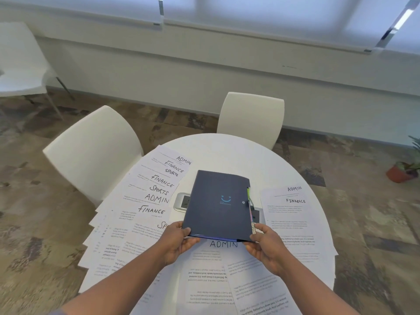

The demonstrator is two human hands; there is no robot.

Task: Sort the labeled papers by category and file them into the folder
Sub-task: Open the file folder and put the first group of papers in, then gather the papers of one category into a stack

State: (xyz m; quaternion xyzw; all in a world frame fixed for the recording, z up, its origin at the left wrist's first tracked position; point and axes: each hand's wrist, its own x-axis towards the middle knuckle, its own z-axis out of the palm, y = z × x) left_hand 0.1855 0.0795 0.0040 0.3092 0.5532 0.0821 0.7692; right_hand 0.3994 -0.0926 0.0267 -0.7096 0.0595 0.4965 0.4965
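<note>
A dark blue folder (219, 204) with a light blue smiley print is held closed above the table's middle. My left hand (176, 243) grips its near left corner and my right hand (264, 245) grips its near right corner. Coloured tabs (251, 214) stick out along its right edge. Several labeled papers (156, 196) fan out on the left, marked ADMIN, FINANCE and SPORTS. More labeled sheets (293, 208) lie on the right, headed ADMIN and FINANCE. An ADMIN sheet (223, 244) lies under the folder's near edge.
The round white table (229, 151) has a socket panel (184, 200) in its middle, partly under the folder. Two white chairs (95, 151) (252, 118) stand at the far side, a third (20, 64) at far left. A potted plant (402, 170) sits on the floor, right.
</note>
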